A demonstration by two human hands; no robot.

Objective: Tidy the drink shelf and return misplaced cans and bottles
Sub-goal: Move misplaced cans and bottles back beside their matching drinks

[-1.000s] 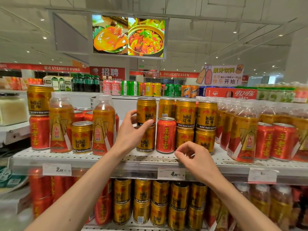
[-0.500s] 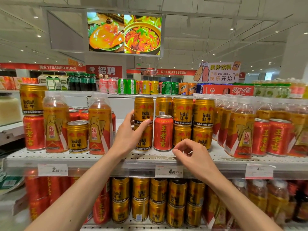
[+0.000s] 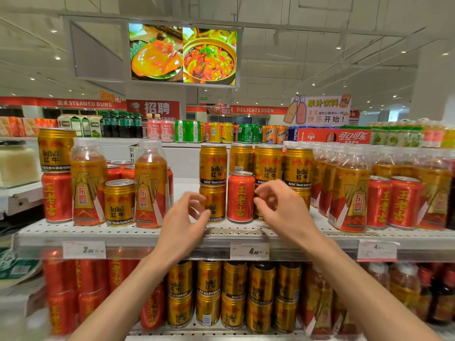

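My 2 hands (left hand (image 3: 183, 225), right hand (image 3: 279, 207)) hover spread, empty, flanking the red can (image 3: 240, 196); a clumsy grab could topple stacked gold cans (image 3: 213, 164).

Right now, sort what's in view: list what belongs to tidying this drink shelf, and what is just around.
Belongs to the job:
red can standing among the gold Red Bull cans
gold Red Bull can between two bottles
left hand, empty
right hand, empty

Just around:
food screen
Delicatessen sign
price tag
Coca-Cola case
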